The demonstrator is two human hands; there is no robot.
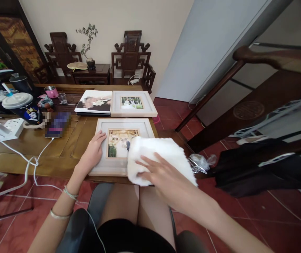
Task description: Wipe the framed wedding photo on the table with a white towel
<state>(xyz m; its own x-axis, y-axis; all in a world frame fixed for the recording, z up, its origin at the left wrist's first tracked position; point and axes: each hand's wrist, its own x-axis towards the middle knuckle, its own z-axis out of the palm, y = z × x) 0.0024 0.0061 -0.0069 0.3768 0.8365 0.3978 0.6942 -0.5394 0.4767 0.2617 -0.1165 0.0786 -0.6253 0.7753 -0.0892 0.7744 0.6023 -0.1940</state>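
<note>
A light wood picture frame [125,121] with a wide white mat and a small photo lies flat at the table's near edge. My left hand [94,149] holds the frame's left side, with its fingers over the rim. My right hand [159,172] grips a white fluffy cloth [166,151], fingers bent into its near left part. The cloth lies over the right part of the frame, hides its lower right corner and hangs past the table's edge.
Behind lie a second framed photo [132,103] and a large photo print [94,101]. To the left are a charging phone [57,124], white cables, a lidded cup [17,102] and a pink mug [51,92]. A wooden chair [247,109] with dark clothing stands right, beside crumpled clear plastic [201,161].
</note>
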